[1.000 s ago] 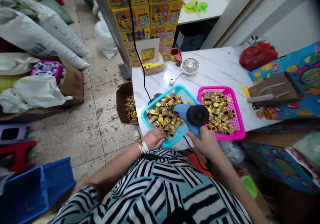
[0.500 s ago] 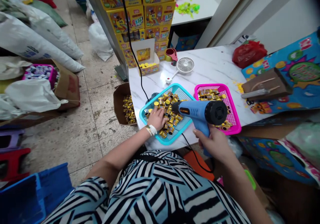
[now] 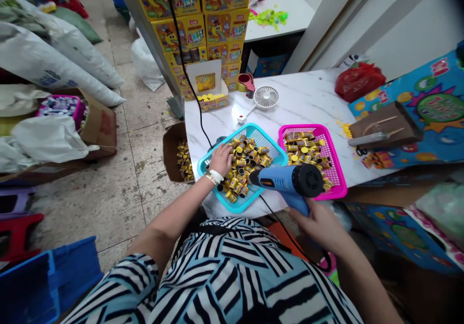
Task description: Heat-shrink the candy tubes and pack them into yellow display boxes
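Blue heat gun sits in my right hand, fingers clamped round the grip, held just past the near edge of the counter. Nozzle points left, over the near right edge of the teal basket. Left hand is palm down, fingers apart, pressing on the yellow-capped tubes at the basket's left side, with the forearm reaching in from the near edge and a white bracelet on the wrist. More tubes fill the pink basket, right of the teal one. Vs the earlier frame: gun has dropped toward the near edge and covers less of the pink basket; left hand has shifted toward the teal basket's far side.
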### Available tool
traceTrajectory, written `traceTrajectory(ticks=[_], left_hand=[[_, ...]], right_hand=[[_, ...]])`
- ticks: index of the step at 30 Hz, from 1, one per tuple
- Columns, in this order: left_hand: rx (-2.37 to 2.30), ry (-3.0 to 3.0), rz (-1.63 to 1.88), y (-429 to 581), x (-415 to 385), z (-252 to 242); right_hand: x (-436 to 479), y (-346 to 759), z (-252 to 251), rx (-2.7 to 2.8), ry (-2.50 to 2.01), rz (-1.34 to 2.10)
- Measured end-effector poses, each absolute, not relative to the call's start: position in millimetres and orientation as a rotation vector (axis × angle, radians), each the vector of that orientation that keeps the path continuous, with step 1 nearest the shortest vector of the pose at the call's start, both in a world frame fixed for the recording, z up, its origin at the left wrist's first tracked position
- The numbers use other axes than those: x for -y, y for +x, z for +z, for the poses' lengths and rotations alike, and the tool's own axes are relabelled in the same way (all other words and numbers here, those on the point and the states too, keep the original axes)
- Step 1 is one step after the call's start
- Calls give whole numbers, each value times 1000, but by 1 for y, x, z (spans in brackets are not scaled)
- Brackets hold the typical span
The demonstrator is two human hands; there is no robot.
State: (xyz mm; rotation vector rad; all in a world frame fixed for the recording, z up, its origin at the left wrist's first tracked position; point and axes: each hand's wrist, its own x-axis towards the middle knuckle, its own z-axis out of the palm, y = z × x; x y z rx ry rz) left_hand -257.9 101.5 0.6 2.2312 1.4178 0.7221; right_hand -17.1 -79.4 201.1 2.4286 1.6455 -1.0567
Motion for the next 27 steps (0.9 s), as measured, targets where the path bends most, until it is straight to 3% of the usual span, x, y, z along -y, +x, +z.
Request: traceTrajectory(ticks=[6,14,18,23,27], left_hand=[[-1229,2329,540,-197,-110,5],[-812,2681,318,-133,-103,0],[-697,2733,166,-150,-101,-7],[-574,2714,265,-214,-83,13],[-739,2671,304,-210,-83,31]], right_hand=[[51,12,192,-1669,2570,-730],[59,39,195,-1630,2648,-890],[75,46,192,-1585,2652,-886],[94,65,189,-1486,2609,-1026],[75,69,180,-1599,2631,-998]])
